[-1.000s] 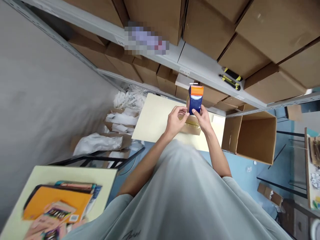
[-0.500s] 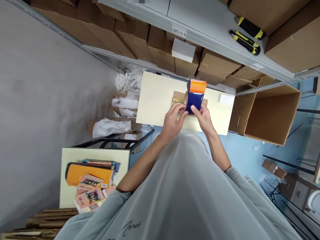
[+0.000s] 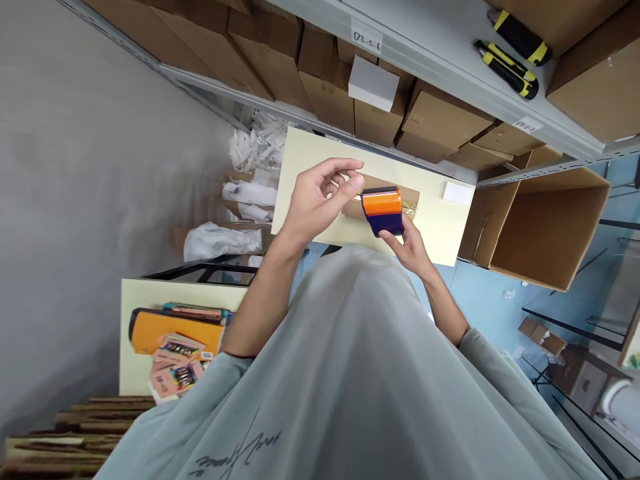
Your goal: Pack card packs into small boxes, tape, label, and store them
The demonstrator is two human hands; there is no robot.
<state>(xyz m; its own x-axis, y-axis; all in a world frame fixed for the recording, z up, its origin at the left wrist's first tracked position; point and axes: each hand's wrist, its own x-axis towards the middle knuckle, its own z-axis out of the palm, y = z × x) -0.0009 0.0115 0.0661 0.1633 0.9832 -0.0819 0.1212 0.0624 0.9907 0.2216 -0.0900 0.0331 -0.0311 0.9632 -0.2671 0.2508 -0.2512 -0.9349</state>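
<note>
In my right hand [image 3: 413, 248] is an orange and dark blue tape dispenser [image 3: 382, 203], gripped at its blue lower part with the thumb on the near side. Its orange end, with a dark edge, points away from me. My left hand [image 3: 320, 197] is raised just left of the dispenser. Its thumb and curled fingers come together, and the index finger reaches out above them. Whatever the left fingertips may hold is too small to make out. Below and behind the dispenser, a flat brown cardboard box [image 3: 373, 181] lies on the cream tabletop [image 3: 306, 155].
A small white box [image 3: 458, 193] lies at the table's right end, beside a large open carton [image 3: 553, 227]. Behind stands a shelf with brown boxes [image 3: 325, 90] and two utility knives [image 3: 506, 69]. On a lower left table is an orange pouch [image 3: 175, 332] with pink packets.
My left hand has come off the dispenser's lower part and risen to its left. The dispenser has tilted and dropped slightly in my right hand. My view has shifted a little.
</note>
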